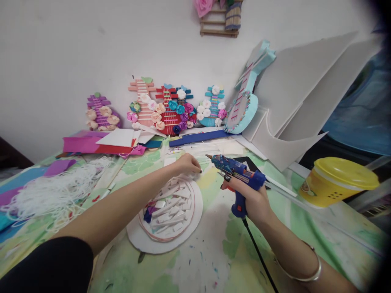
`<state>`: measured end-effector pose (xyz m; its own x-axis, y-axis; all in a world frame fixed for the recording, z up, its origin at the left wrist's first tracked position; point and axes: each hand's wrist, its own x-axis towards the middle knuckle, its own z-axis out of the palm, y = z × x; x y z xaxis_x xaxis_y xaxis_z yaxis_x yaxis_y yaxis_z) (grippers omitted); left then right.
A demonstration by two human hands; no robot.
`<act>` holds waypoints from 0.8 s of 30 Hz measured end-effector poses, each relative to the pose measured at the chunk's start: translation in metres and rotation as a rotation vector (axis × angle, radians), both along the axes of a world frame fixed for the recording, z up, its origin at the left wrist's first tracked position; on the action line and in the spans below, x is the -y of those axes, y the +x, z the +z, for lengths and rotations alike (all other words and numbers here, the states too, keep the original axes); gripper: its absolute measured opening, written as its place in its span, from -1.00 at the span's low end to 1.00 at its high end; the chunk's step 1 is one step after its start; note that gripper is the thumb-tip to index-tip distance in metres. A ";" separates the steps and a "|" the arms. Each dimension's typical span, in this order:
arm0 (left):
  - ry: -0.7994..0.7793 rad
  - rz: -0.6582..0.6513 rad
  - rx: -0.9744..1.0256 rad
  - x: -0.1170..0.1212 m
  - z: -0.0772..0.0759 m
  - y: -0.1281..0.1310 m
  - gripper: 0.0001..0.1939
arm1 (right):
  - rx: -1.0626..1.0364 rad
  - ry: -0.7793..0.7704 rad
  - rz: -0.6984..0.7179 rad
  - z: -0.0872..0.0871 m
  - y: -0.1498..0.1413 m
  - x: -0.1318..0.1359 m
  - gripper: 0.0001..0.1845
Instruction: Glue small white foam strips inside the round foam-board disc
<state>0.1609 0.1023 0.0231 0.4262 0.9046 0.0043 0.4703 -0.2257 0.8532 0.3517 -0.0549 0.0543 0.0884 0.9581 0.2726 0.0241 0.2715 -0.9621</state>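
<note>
My right hand is wrapped round the handle of a blue hot glue gun, its nozzle pointing left and a black cord running down from the grip. My left hand is closed in a pinch above the far edge of a round white board; whatever the fingertips hold is too small to make out. White foam strips and scraps are heaped on the board inside a pinkish ring outline, with a few dark blue and purple bits at their left side.
A yellow lidded bucket stands at the right. White string lies tangled at the left, below coloured foam sheets. Several flower-decorated craft guitars lean on the wall, beside a larger light-blue one and big white boards.
</note>
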 end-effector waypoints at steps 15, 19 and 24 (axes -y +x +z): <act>-0.442 -0.068 0.882 0.077 0.016 -0.021 -0.76 | 0.122 -0.026 0.143 -0.005 -0.010 0.009 -0.71; -0.452 -0.061 0.915 0.079 0.017 -0.020 -0.77 | 0.099 -0.077 0.117 -0.005 -0.012 0.010 -0.69; -0.455 -0.053 0.968 0.080 0.017 -0.024 -0.80 | 0.101 -0.118 0.112 -0.006 -0.012 0.010 -0.66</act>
<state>0.1368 0.0224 0.0397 0.4614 0.8867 0.0284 -0.4525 0.2076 0.8672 0.3394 -0.0654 0.0488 -0.0421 0.9862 0.1602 0.0978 0.1636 -0.9817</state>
